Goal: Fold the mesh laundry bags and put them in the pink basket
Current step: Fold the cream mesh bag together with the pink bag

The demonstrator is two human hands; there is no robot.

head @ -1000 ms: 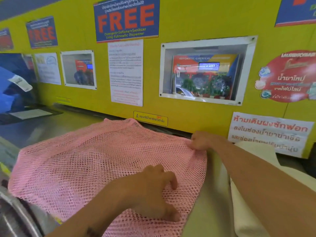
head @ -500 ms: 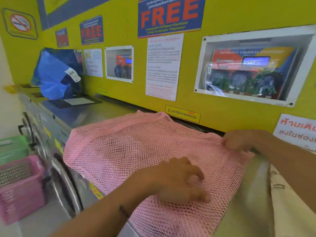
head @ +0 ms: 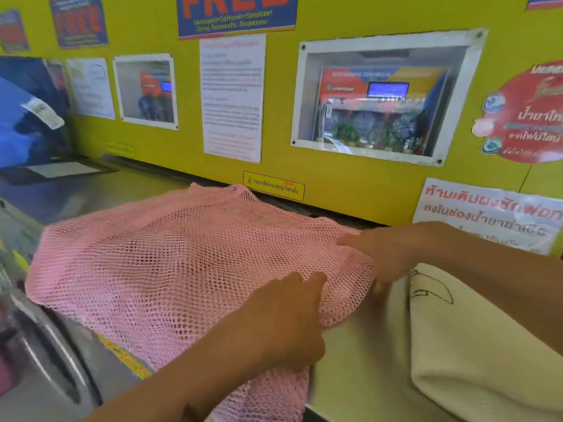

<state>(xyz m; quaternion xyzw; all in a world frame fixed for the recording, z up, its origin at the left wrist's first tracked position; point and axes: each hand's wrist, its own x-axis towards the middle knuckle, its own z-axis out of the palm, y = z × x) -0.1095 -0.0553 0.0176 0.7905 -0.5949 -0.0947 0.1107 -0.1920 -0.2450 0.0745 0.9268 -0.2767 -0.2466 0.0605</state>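
A pink mesh laundry bag (head: 170, 257) lies spread on the steel top of a washing machine, its near edge hanging over the front. My left hand (head: 283, 318) presses down on the bag's near right part, fingers pinching the mesh. My right hand (head: 380, 251) grips the bag's right edge, which bunches up under its fingers. The pink basket is out of view.
A cream cloth bag (head: 475, 345) lies on the machine top just right of the mesh bag. A blue plastic bag (head: 27, 117) sits at the far left. The yellow wall with posters (head: 231, 95) and a dispenser window (head: 384, 99) rises right behind. A round washer door (head: 45, 351) is below left.
My right hand has slid nearer along the bag's right edge and bunched it up. My left hand stays on the mesh. The camera has swung right, and the pink basket has left the view.
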